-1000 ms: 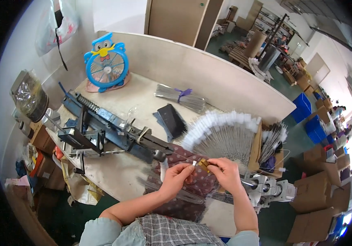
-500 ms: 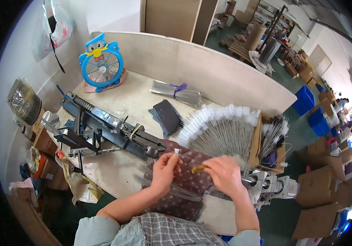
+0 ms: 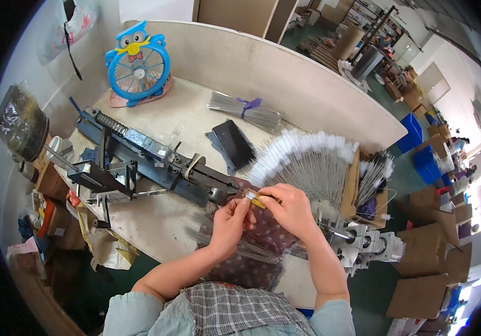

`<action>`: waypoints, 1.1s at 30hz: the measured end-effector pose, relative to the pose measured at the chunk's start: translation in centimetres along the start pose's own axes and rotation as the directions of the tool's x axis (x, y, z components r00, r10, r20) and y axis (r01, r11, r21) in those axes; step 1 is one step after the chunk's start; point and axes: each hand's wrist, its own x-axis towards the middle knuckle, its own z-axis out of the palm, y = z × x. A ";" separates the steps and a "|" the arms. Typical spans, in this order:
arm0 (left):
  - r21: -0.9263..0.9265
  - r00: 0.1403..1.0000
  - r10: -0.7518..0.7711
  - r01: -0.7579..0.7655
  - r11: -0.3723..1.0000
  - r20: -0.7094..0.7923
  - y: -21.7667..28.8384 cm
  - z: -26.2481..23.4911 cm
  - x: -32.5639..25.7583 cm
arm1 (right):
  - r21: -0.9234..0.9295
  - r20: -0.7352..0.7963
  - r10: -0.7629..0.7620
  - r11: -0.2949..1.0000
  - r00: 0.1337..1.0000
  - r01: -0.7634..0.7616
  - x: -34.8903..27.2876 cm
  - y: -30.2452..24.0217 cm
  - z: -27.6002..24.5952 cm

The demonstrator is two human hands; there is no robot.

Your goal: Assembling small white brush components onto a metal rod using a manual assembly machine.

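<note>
My left hand [image 3: 230,225] is closed in a pinch around a small white piece [image 3: 250,195], which looks like the white end of a thin wire brush. Right beside it, my right hand [image 3: 290,210] has its fingers closed on a small yellow tool [image 3: 258,203] whose kind I cannot make out. The fingertips of both hands nearly meet, over a dark dotted cloth [image 3: 263,235] on my lap and the table edge. Loose wire stems [image 3: 251,250] lie on that cloth below the hands.
A long metal bench device [image 3: 151,162] stretches across the left. Wire brushes with white heads [image 3: 302,157] fan out beyond my hands, beside a cardboard box [image 3: 351,185]. Farther back are a phone [image 3: 233,143], a tied wire bundle [image 3: 244,110] and a blue fan [image 3: 139,73]. A metal machine [image 3: 363,245] stands right.
My right hand has moved left and up, bringing the yellow tool against the white piece. My left hand has shifted slightly right. The whole view has tilted a little downward.
</note>
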 end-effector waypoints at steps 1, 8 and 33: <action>0.024 1.000 -0.005 0.005 1.000 0.017 0.0 -0.2 0.2 | 0.097 0.055 0.080 0.992 0.995 -0.086 0.2 0.3 0.1; -0.237 0.998 -0.057 0.048 0.970 -0.031 0.2 0.6 0.5 | 0.044 -0.022 0.068 0.997 0.997 -0.067 -0.4 -0.2 1.0; -0.331 0.993 0.058 -0.088 0.940 -0.099 -1.3 0.8 0.7 | -0.284 -0.264 -0.342 0.921 0.902 0.266 -2.3 0.1 1.8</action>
